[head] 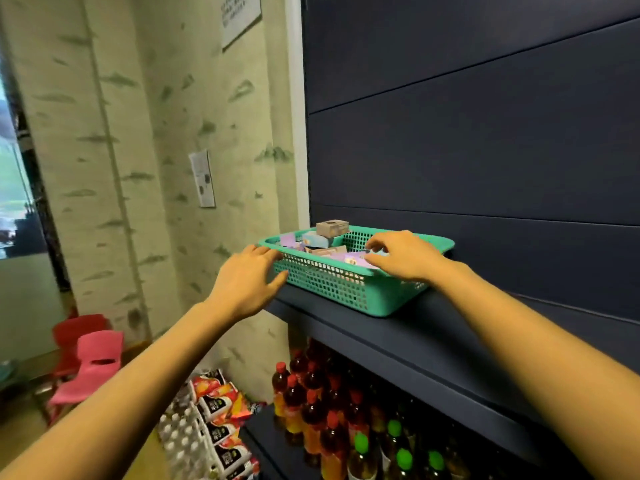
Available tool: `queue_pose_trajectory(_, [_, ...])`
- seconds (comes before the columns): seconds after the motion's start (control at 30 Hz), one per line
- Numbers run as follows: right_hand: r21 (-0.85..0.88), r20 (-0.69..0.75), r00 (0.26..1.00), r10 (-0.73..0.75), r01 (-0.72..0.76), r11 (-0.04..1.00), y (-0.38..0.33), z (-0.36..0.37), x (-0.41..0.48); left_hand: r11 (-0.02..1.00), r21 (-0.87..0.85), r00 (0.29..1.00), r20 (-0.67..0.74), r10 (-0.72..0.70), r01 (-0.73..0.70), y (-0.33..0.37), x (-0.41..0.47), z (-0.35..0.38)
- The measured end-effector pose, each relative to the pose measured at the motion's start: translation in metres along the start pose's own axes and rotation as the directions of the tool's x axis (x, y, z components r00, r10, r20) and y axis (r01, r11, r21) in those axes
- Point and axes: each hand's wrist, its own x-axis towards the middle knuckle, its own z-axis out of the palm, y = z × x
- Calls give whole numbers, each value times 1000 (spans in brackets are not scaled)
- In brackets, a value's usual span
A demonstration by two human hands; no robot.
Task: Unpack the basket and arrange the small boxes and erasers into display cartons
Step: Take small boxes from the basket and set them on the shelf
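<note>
Teal mesh basket (346,289) on navy shelf (398,337), red-capped bottles (311,393) below, pink chair (90,368) left, brush-patterned pale wallpaper (156,150)

Shelf (398,344): dark blue, with dark blue panels (485,150) behind it.
Below: red-capped bottles (311,403) and green-capped bottles (401,459), standing close together.
Floor: printed packs (221,410) beside the shelving; a pink chair (90,368) and a red chair (74,330) further left.
Wall: pale patterned wallpaper (104,168) with a paper notice (203,178).

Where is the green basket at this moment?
In the head view the green basket sits right of centre on the dark shelf, above the bottles, with the left hand at its left corner and the right hand over its near rim.
</note>
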Motion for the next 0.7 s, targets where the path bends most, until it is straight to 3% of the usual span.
queue_pose_trajectory(0.23, [-67,114,991,77,-70,995,-2,15,58,999,-52,1000,-1,3,-3,-60,26,27])
queue_pose_trajectory(0.5, [-100,246,956,158,-137,986,32,25,105,980,-147,990,-47,132,-137,-76,109,65])
queue_pose_trajectory(0.7, [4,539,813,222,-265,964,62,30,134,940,-162,952,8,306,-300,-62,174,98])
